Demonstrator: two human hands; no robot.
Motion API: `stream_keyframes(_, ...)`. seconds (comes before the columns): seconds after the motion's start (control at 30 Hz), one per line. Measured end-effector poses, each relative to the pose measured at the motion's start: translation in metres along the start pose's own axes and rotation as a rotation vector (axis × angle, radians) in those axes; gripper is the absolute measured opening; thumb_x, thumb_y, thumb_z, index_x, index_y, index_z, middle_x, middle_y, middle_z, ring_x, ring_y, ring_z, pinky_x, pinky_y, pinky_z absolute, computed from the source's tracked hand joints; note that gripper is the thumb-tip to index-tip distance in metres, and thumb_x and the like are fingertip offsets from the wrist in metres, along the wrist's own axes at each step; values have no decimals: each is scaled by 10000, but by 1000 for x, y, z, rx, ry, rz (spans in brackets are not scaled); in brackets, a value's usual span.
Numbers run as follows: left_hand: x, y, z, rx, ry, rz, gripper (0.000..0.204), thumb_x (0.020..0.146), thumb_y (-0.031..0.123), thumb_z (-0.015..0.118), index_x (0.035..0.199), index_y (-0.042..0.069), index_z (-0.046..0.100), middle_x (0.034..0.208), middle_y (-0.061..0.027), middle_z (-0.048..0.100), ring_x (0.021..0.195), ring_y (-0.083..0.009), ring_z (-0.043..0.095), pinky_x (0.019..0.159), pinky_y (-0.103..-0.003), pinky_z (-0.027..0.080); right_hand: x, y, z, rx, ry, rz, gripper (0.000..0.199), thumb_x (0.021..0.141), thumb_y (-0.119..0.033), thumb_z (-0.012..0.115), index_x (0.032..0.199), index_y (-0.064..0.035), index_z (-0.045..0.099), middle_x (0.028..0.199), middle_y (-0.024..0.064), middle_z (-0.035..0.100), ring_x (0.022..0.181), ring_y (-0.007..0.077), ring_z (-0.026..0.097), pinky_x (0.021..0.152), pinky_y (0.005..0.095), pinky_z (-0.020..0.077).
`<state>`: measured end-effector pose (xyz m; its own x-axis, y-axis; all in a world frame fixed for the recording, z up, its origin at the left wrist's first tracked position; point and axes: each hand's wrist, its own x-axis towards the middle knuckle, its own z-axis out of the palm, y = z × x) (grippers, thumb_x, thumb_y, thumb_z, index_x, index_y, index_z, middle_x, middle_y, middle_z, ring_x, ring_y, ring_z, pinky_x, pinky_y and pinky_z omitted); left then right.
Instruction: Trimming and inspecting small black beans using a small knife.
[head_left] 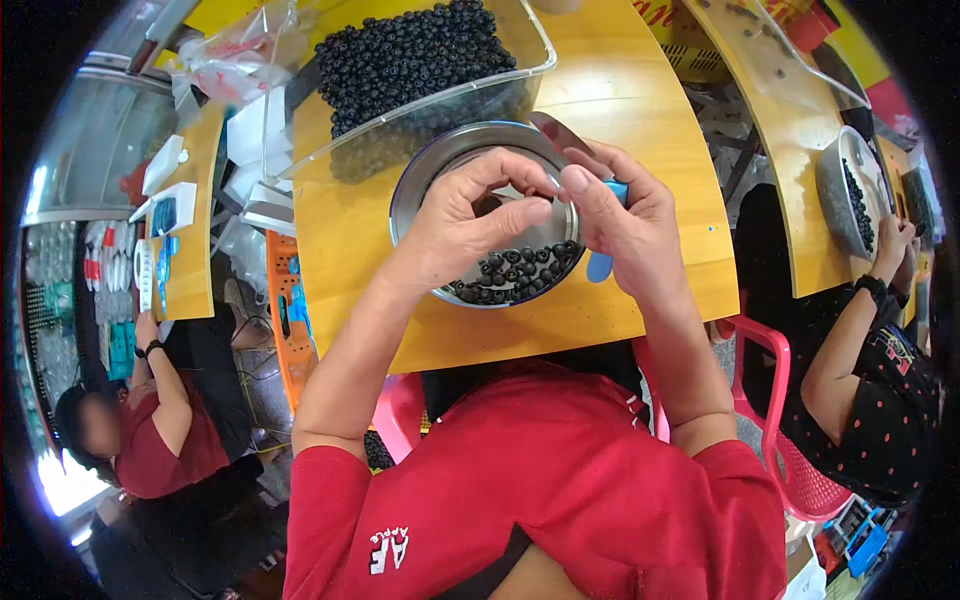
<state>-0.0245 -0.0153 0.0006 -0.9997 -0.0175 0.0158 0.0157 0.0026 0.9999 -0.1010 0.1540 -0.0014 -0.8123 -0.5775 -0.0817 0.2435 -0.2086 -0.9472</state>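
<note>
- At your far left, a person in a maroon top (190,440) sits by another table, one hand close to some white items (145,275).
- Next comes an orange crate (282,325), standing beside your wooden table (655,130).
- On your table, a clear tub (549,62) holds a large heap of dark round pieces (415,60); it sits behind your bowl, away from you.
- Your left hand (460,215) is over the bowl, its thumb and forefinger curved towards each other near your right thumb; you can't tell from this view whether anything is pinched there.
- Below your hands is the metal bowl (405,195), with a small batch of dark pieces (515,272) lying mostly in the part nearest you.
- Your right hand (640,220) is wrapped around a blue-handled knife (558,132); its blade points up and left over the bowl's far rim, and the handle's end shows below your fingers.
- At your right, beyond a pink chair (780,400), a person in a dotted black top (870,420) works near a pale bowl (835,190).
</note>
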Motion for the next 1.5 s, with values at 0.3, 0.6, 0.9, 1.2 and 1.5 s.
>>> stream_keyframes(0.3, -2, 11, 9, 282, 120, 102, 244, 817, 44, 650, 1049, 38, 577, 938, -11, 589, 839, -50, 540, 667, -203, 434, 4, 5, 5, -73, -53, -125, 434, 831, -120, 701, 1217, 12, 553, 869, 1, 624, 550, -3, 397, 450, 156, 273)
stream_keyframes(0.6, -8, -1, 8, 23, 190, 136, 227, 836, 74, 667, 1056, 38, 628, 992, -21, 611, 909, -98, 564, 751, -232, 462, 2, -3, 11, 64, -95, 111, 405, 842, -128, 690, 1205, -1, 564, 748, -45, 566, 519, -2, 378, 440, 157, 258)
stream_keyframes(0.9, -9, 0, 15, 143, 283, 189, 245, 805, 87, 696, 1039, 30, 654, 967, -47, 637, 904, -129, 586, 733, -240, 460, 4, -1, 9, 262, -135, 153, 386, 870, -94, 647, 1233, -24, 537, 709, -56, 517, 490, -11, 344, 417, 162, 248)
stream_keyframes(1.2, -16, -1, 13, 199, 295, 317, 243, 801, 37, 673, 1044, 50, 677, 965, -37, 629, 889, -106, 569, 733, -229, 441, 6, -2, 5, 379, -199, 213, 372, 865, -113, 658, 1211, -42, 542, 725, -47, 525, 493, -1, 344, 428, 166, 273)
stream_keyframes(1.5, -26, -8, 15, -111, 297, 257, 236, 839, 58, 659, 1074, 29, 654, 994, -50, 644, 957, -120, 583, 811, -254, 454, 3, -1, 18, 251, -201, 136, 359, 910, -89, 578, 1261, -37, 519, 742, -35, 546, 471, -19, 327, 414, 138, 257)
